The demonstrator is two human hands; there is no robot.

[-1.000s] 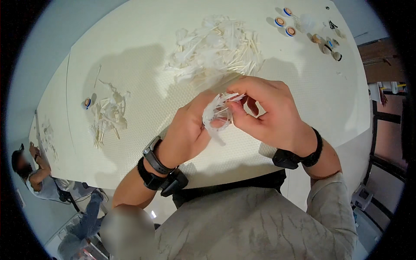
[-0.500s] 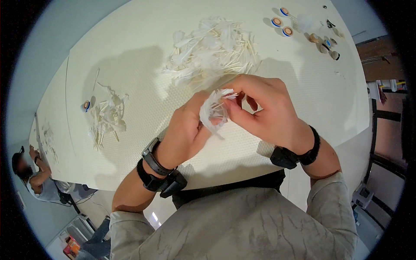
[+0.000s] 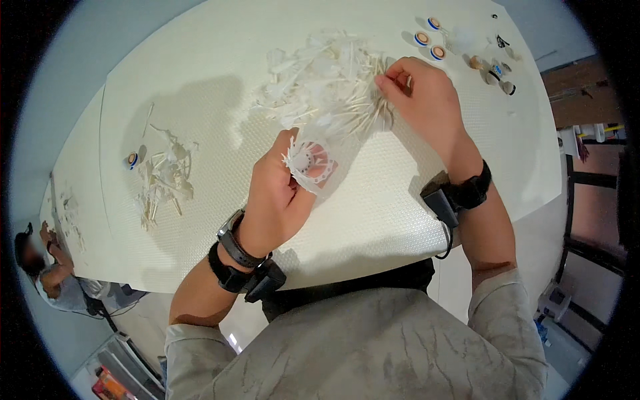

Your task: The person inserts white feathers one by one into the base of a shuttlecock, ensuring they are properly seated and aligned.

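Left hand (image 3: 283, 193) grip: fingers curled and clamped on a small white round part (image 3: 308, 162), a toothed, perforated disc held up above the tabletop (image 3: 413, 220), face toward the camera. Right hand (image 3: 427, 100) grip: fingertips pinched together at the near edge of the large pile of white plastic pieces (image 3: 330, 83); whether a piece is caught between them cannot be told, the thumb side being hidden. The two hands are well apart, the right reaching farther out over the tabletop. Progress, as a judgement: the large pile looks mostly unworked, a dense heap of thin sticks and flat bits, while a smaller scatter of white pieces (image 3: 163, 177) lies well to the left with a small round cap (image 3: 133, 159) beside it; so a little appears done and much left. Containers: none proper in view; nothing sorted into a tray or box. At the far right edge stand three small round orange-and-blue caps (image 3: 430, 40) and a cluster of small dark and brown items (image 3: 497, 67), too small to identify. Another person (image 3: 47, 267) sits low at the left, apart from the work.
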